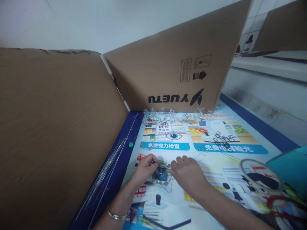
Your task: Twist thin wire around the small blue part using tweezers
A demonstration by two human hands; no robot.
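Observation:
My left hand (145, 167) is closed in a pinch, fingertips together at the tip of a small metal tool. What it pinches is too small to make out. From the right, my right hand (188, 174) wraps round that tool, which looks like pliers (165, 165), with its metal jaws pointing left at the left fingertips. Just below both hands lies a small dark-blue patch or pad (161, 175), with clear beads (161, 182) along its lower side. A thin wire loop (169, 189) curls beside it on the printed table cover.
Cardboard panels (172, 64) stand behind and to the left (59, 127). Clear beaded pieces (163, 116) line the back panel's foot. Dark wire loops (224, 140) lie at right, straight wires (107, 166) along the left edge. A clear ring (261, 163) and red-handled tool (285, 199) are nearer.

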